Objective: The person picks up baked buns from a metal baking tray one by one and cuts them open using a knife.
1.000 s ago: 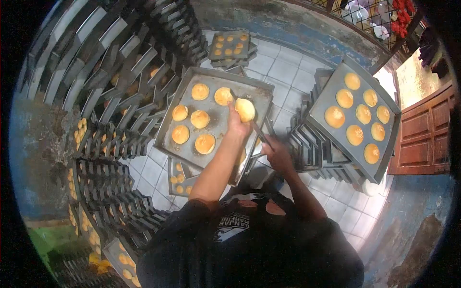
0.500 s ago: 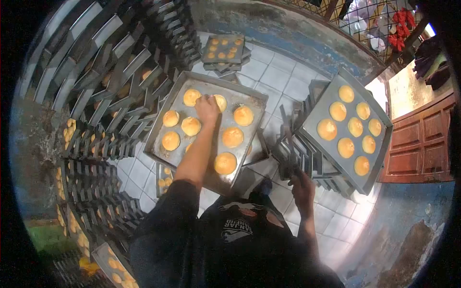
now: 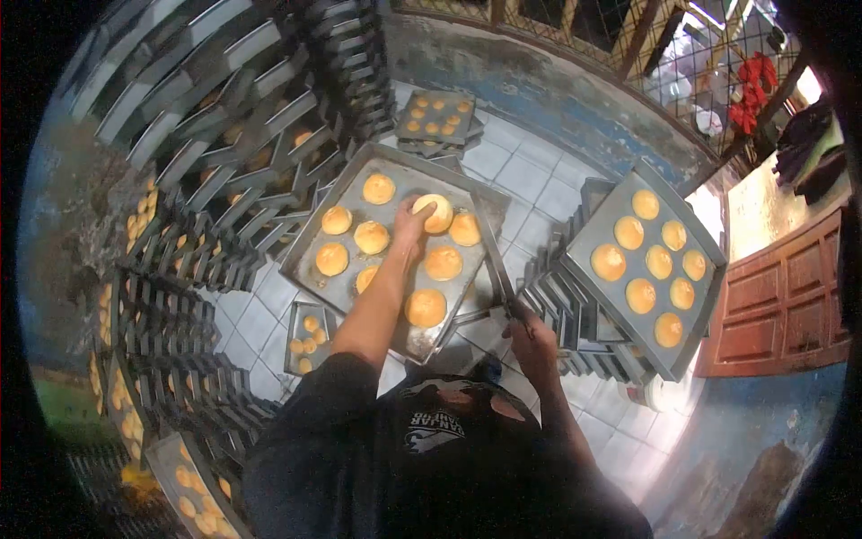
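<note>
My left hand (image 3: 413, 218) is closed on the edge of a round golden bun (image 3: 435, 214), which looks tipped up above a large metal tray (image 3: 310, 193). Several more golden buns (image 3: 425, 307) lie spaced out on that tray around my hand and forearm. In my right hand (image 3: 532, 340) is the handle of a long, dark, narrow knife (image 3: 498, 265). Its blade points up and away along the tray's right edge; whether it touches the rim I cannot tell.
On the right, a tray of buns (image 3: 585, 259) tops a stack of trays. A lower stack (image 3: 437, 117) stands by the far wall. Tall stacks of trays (image 3: 242, 135) fill the left, and a smaller tray (image 3: 296, 355) sits on the tiled floor (image 3: 269, 292).
My left hand has taken hold of a bun and brought it slightly right and up. My right hand has moved the knife left, to the tray's right edge. The view has shifted a little.
</note>
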A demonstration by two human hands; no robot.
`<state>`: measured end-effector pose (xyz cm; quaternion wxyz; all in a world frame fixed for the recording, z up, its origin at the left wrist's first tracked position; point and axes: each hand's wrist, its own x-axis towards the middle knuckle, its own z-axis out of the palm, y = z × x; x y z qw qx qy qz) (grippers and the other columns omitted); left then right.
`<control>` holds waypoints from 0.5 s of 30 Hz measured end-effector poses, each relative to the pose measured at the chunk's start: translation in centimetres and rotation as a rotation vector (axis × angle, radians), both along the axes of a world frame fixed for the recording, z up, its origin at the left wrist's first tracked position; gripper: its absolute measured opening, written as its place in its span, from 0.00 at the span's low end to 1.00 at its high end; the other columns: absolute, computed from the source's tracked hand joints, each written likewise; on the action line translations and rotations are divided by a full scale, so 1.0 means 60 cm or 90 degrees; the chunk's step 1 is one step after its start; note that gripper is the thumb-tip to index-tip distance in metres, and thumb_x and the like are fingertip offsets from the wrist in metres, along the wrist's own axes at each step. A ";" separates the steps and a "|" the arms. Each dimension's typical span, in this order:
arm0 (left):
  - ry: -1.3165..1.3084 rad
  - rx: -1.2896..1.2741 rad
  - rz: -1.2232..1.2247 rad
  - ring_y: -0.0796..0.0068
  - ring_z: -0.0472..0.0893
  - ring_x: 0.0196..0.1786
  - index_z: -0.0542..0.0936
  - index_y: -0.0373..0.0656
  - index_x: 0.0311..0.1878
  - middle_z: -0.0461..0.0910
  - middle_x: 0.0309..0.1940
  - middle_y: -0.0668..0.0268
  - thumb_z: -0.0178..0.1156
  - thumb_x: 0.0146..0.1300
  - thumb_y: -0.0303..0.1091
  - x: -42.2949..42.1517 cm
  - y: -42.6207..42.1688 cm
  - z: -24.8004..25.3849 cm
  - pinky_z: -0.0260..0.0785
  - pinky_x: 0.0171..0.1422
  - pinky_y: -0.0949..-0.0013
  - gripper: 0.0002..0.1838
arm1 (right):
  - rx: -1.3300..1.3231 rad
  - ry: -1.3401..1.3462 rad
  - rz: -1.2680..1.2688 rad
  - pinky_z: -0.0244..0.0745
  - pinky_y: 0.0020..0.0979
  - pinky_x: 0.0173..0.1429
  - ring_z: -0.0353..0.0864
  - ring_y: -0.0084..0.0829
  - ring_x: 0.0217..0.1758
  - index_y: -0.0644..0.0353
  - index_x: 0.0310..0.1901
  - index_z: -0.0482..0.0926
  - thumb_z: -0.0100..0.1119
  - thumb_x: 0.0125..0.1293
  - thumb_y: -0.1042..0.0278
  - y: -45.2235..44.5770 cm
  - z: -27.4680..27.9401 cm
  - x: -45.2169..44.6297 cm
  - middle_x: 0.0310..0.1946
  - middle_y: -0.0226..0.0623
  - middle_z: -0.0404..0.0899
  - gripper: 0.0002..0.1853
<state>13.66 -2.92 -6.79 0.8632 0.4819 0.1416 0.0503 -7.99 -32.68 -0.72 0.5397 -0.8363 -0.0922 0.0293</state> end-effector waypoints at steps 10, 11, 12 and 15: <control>0.009 -0.467 0.106 0.68 0.83 0.37 0.85 0.55 0.40 0.85 0.32 0.72 0.64 0.65 0.61 -0.083 0.029 0.093 0.76 0.45 0.62 0.20 | -0.017 0.032 0.084 0.78 0.33 0.45 0.84 0.30 0.36 0.61 0.72 0.68 0.53 0.75 0.61 0.114 0.067 0.024 0.33 0.42 0.85 0.27; 0.005 -0.474 0.124 0.69 0.82 0.35 0.84 0.55 0.39 0.84 0.31 0.71 0.64 0.64 0.61 -0.082 0.027 0.093 0.75 0.41 0.63 0.19 | -0.016 0.031 0.091 0.78 0.33 0.45 0.84 0.30 0.36 0.61 0.72 0.68 0.53 0.75 0.61 0.119 0.077 0.019 0.33 0.42 0.85 0.27; 0.001 -0.480 0.142 0.70 0.82 0.33 0.84 0.55 0.37 0.84 0.30 0.71 0.65 0.64 0.61 -0.082 0.025 0.097 0.73 0.37 0.65 0.19 | -0.017 0.029 0.099 0.77 0.35 0.49 0.85 0.34 0.40 0.62 0.72 0.68 0.52 0.75 0.61 0.124 0.088 0.014 0.35 0.46 0.85 0.27; -0.023 -0.492 0.123 0.74 0.78 0.29 0.83 0.53 0.35 0.81 0.28 0.71 0.65 0.63 0.62 -0.092 0.036 0.103 0.70 0.32 0.70 0.21 | -0.013 0.042 0.122 0.77 0.37 0.52 0.87 0.38 0.44 0.64 0.71 0.68 0.52 0.75 0.61 0.137 0.122 0.002 0.38 0.50 0.86 0.27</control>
